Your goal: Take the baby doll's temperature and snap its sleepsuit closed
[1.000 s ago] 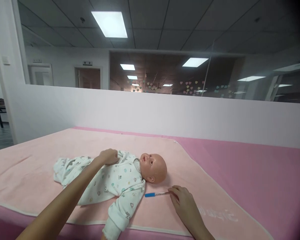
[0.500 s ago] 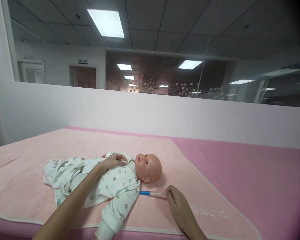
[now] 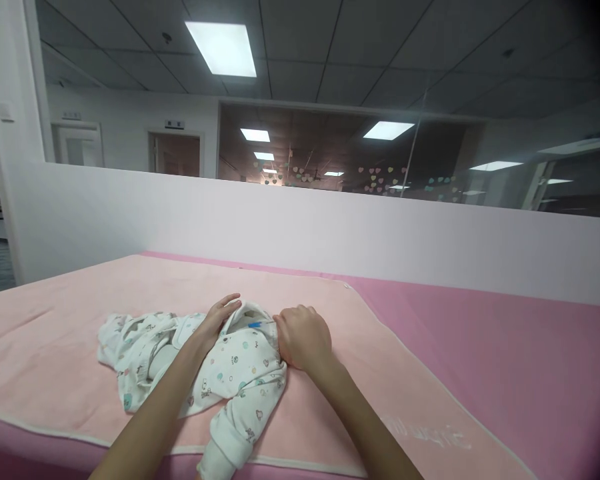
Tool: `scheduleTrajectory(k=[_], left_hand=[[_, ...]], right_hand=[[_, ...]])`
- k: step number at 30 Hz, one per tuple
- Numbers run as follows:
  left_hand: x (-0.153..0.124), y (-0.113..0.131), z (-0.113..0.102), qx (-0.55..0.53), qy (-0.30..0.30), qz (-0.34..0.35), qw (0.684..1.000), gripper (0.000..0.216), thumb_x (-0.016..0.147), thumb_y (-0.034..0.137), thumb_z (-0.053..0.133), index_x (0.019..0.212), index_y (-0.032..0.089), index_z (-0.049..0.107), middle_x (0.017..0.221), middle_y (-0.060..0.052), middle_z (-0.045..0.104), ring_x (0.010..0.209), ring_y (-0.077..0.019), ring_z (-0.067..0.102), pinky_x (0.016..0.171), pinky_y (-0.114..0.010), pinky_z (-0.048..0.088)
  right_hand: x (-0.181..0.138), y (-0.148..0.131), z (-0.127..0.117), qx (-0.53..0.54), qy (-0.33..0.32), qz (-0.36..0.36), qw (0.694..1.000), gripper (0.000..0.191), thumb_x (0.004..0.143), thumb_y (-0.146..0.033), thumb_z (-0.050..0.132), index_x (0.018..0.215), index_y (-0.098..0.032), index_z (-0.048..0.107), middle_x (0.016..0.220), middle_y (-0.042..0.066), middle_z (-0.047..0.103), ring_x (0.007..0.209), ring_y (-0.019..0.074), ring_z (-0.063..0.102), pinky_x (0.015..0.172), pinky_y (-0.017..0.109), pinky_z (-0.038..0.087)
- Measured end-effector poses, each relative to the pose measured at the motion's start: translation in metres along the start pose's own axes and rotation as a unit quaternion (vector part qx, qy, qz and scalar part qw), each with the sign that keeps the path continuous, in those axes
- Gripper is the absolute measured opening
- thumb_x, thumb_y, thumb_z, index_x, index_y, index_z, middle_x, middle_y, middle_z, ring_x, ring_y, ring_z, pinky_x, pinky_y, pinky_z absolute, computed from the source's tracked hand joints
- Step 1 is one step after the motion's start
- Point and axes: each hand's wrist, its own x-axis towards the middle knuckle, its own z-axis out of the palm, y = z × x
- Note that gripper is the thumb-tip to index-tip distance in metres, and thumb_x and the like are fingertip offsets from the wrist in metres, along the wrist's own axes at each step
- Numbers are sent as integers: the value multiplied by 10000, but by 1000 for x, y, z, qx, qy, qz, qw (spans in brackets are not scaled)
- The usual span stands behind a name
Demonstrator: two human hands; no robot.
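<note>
A baby doll in a white patterned outfit (image 3: 240,357) lies on its back, its head mostly hidden behind my right hand (image 3: 305,337). That hand is closed around the far end of a slim thermometer (image 3: 255,325), whose blue end points into the outfit's opened neckline. At the chest, my left hand (image 3: 221,320) grips the edge of the outfit's front and holds it raised, so the neckline gapes. One sleeve of the doll stretches toward the near edge.
A peach blanket (image 3: 105,287) with a pale border lies under the doll, on a pink mat (image 3: 480,327). Behind it runs a low white wall (image 3: 330,227) with glass above. White lettering marks the blanket at the right.
My right hand has carried the thermometer from beside the doll's shoulder up and left to the neckline. My left hand has lifted the front of the outfit open. The view has shifted slightly.
</note>
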Motion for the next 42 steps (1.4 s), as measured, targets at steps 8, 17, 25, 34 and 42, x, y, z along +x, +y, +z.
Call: scheduleTrajectory(k=[8, 17, 25, 34, 42], left_hand=[[9, 0, 3, 92, -45, 31, 994, 468, 670, 397, 641, 1065, 181, 513, 671, 3, 594, 490, -83, 517, 473, -185, 379], [55, 2, -16, 683, 2, 142, 716, 457, 688, 141, 470, 1138, 213, 504, 1161, -87, 555, 1050, -234, 497, 852, -351, 383], [57, -8, -10, 801, 14, 180, 571, 358, 749, 132, 406, 1052, 237, 565, 1021, -97, 612, 1081, -272, 451, 959, -523, 179], [33, -2, 6, 737, 158, 359, 551, 380, 698, 12, 360, 967, 210, 541, 1068, -76, 564, 1066, -221, 455, 1003, -432, 158], [24, 3, 5, 756, 26, 164, 633, 386, 630, 149, 407, 983, 233, 538, 883, -46, 652, 860, -227, 571, 720, -293, 393]], right_hand=[[52, -11, 49, -114, -75, -71, 988, 258, 881, -218, 410, 730, -159, 610, 714, 77, 649, 751, 188, 554, 722, 324, 312], [51, -3, 33, -134, -146, -18, 980, 383, 919, -252, 286, 763, -151, 621, 661, 96, 630, 747, 200, 575, 706, 326, 316], [49, -4, 32, -132, -217, -33, 967, 206, 831, -105, 427, 842, -172, 621, 746, 88, 646, 784, 190, 579, 760, 321, 300], [48, -14, 53, -161, -214, -53, 962, 235, 767, -10, 432, 732, -154, 614, 706, 89, 645, 761, 197, 579, 755, 332, 296], [50, -18, 60, -161, -249, -79, 952, 176, 757, -38, 471, 760, -145, 611, 728, 95, 642, 730, 190, 581, 738, 323, 328]])
